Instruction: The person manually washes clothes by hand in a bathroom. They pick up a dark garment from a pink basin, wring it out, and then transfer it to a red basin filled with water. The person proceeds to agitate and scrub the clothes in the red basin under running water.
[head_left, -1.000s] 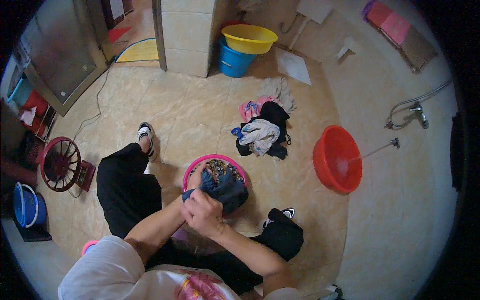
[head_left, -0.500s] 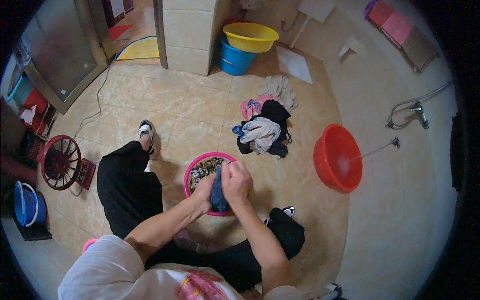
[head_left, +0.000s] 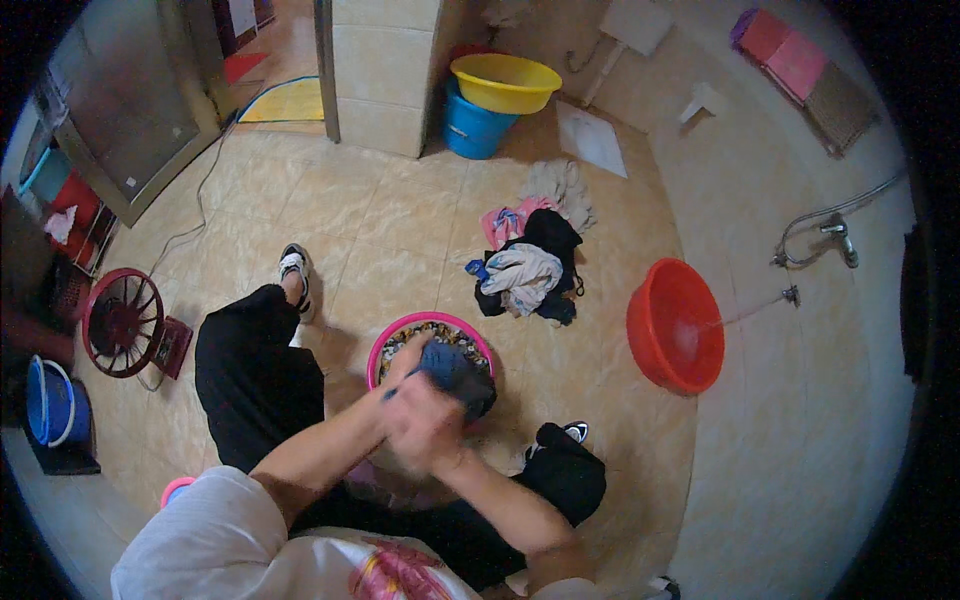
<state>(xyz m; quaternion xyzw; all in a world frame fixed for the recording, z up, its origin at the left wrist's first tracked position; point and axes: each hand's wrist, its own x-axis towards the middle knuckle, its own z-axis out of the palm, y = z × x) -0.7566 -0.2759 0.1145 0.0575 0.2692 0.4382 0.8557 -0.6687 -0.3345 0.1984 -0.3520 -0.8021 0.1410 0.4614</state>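
Mid-frame, left hand point(head_left: 406, 362) and right hand point(head_left: 424, 415) hold dark cloth point(head_left: 458, 372), partly hiding it; clothes point(head_left: 524, 272) lie above, red basin point(head_left: 648, 335) right.

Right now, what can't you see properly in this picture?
In the head view:
Right hand: blurred, so its fingers' grip is unclear.
Left hand: partly covered by the right hand and dark blue cloth.
Pink basin: part of its near rim is hidden behind hand and cloth.
Pink-rimmed thing: mostly hidden by the white sleeve.
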